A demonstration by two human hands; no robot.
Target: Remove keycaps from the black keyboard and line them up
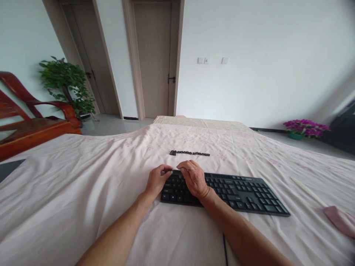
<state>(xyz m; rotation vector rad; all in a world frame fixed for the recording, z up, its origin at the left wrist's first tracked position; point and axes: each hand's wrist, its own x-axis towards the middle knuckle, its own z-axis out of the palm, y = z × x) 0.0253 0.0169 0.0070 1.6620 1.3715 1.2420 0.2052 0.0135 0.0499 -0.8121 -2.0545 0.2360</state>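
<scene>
A black computer keyboard (235,190) lies on the cloth-covered surface, its long side running from left to right. At its upper left corner is my left hand (158,179), thumb and fingers pinched together at the edge; whatever they hold is too small to make out. My right hand (193,178) bends over the upper left keys, with its fingertips close together near the back edge. What lies under its fingers is hidden. Beyond the keyboard, several loose black keycaps (191,152) lie in a row, with a small cluster at the left end.
A pale pink flowered cloth (105,173) covers the surface in wrinkles. A black cable (225,247) runs toward me beside my right forearm. A white stick (307,190) with a pink end (338,218) lies at the right. A dark flat object (10,168) is at the left edge.
</scene>
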